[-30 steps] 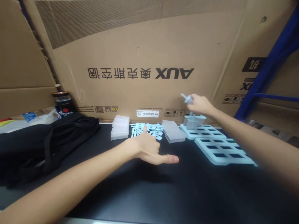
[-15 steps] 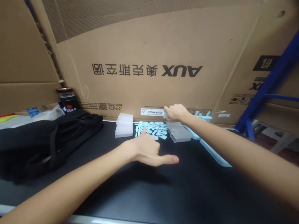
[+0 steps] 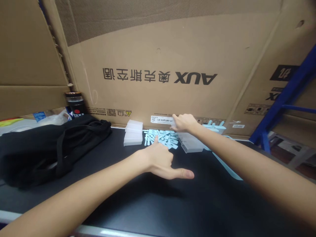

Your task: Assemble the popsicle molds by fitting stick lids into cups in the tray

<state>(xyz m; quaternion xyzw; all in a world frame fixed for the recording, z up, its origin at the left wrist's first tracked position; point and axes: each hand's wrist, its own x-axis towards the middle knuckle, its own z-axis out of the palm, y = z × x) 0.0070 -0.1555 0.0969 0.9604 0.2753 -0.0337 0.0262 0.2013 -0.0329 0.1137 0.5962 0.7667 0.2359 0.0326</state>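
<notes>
My left hand (image 3: pixel 161 161) hovers over the black tabletop, its thumb and index finger stretched apart and nothing in it. Just beyond lies a pile of light-blue plastic sticks (image 3: pixel 164 136), partly covered by that hand. My right hand (image 3: pixel 184 123) is closed at the pile's far right, with a small translucent plastic piece (image 3: pixel 173 125) at its fingertips; most of the piece is hidden. Below the right hand sits a translucent plastic box (image 3: pixel 192 144). Left of the pile, overlapping translucent boxes (image 3: pixel 133 134) rest on the table.
An ice-pop mould with light-blue handles (image 3: pixel 214 126) stands behind my right forearm, and a long light-blue tray-like piece (image 3: pixel 228 167) lies beside it. A black bag (image 3: pixel 49 148) and a dark jar (image 3: pixel 75 103) are at left. Cardboard (image 3: pixel 158 59) walls the back; a blue frame (image 3: pixel 283 98) rises at right.
The view has shifted slightly to the left. My right hand has turned a little, and the piece at its fingertips now shows less plainly. My left hand keeps its spread pose.
</notes>
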